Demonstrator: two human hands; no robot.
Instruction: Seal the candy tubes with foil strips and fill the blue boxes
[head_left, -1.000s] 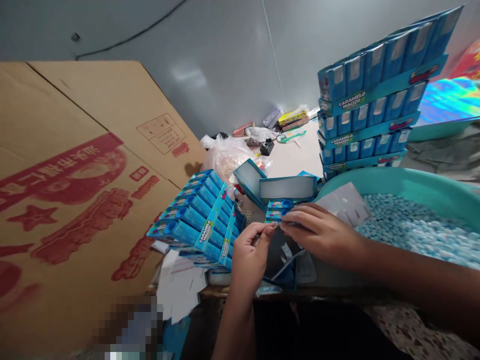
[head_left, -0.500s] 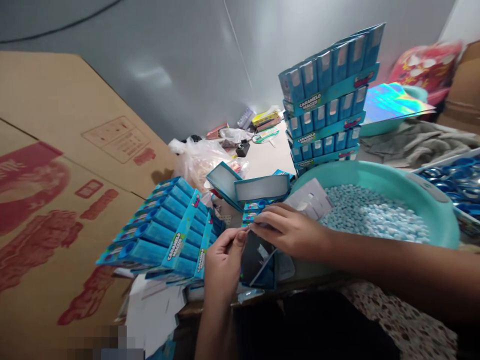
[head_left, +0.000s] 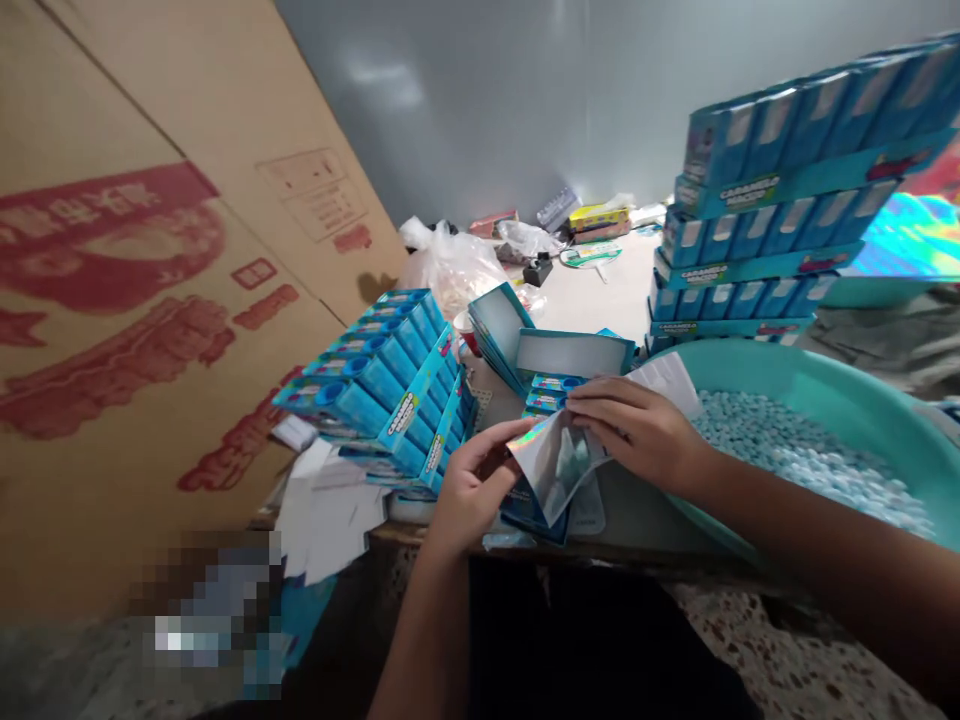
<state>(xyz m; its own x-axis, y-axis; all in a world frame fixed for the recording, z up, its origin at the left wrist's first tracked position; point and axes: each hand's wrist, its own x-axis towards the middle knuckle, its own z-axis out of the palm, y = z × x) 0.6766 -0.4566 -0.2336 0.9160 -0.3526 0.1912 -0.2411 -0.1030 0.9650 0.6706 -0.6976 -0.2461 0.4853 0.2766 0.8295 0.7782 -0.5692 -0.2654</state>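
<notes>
My left hand (head_left: 472, 490) pinches the left edge of a shiny silver sheet (head_left: 553, 470), which bends and reflects a rainbow tint at its upper corner. The fingers of my right hand (head_left: 649, 432) are closed at the sheet's upper right edge. Directly behind it, an open blue display box (head_left: 576, 354) with a white inside holds several small blue packs (head_left: 546, 400), partly covered by the sheet and my right hand. A white folded paper piece (head_left: 670, 382) sticks out behind my right wrist.
Blue candy display boxes stand stacked at the left (head_left: 397, 385) and in a taller stack (head_left: 772, 230) at the right. A turquoise basin (head_left: 750, 360) holds pale blue candies. A large cardboard carton (head_left: 247, 330) rises on the left. Plastic bags (head_left: 457, 262) lie behind.
The view has turned left. Held nearly edge-on with a dark face before, the sheet is now tilted open, its silver face showing. Both hands stay near its edges.
</notes>
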